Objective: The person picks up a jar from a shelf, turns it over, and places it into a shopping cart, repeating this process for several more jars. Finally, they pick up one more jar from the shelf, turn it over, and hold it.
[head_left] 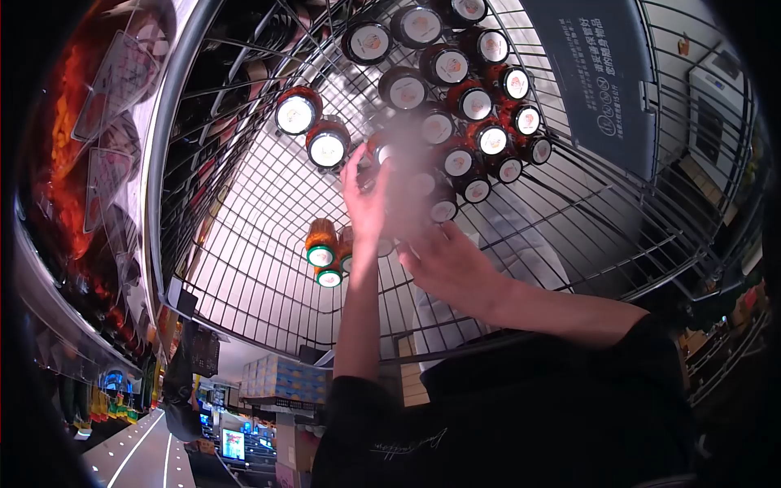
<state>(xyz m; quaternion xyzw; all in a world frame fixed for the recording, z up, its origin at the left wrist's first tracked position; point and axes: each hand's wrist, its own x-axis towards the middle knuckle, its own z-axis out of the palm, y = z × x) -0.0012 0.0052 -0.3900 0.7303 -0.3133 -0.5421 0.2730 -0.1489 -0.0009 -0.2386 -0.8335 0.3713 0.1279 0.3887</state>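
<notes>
Inside a wire shopping cart (244,191), my left hand (366,199) reaches up with its fingers curved around the side of a dark jar (384,152) with a white-labelled lid. My right hand (455,264) is bent low over the near side of the jars, close to a jar (443,211) at the cluster's near edge. A grey blur over the middle of the view hides its fingertips. Left of my left hand stand two reddish jars (328,150) with bright round lids. Small green-rimmed jars (321,254) sit near my left wrist.
Many dark jars (449,65) with white round labels fill the cart's far right part. A grey sign panel (602,81) hangs at the right. Packaged red goods (73,163) lie behind glass along the left. Another person (181,390) stands in the aisle, lower left.
</notes>
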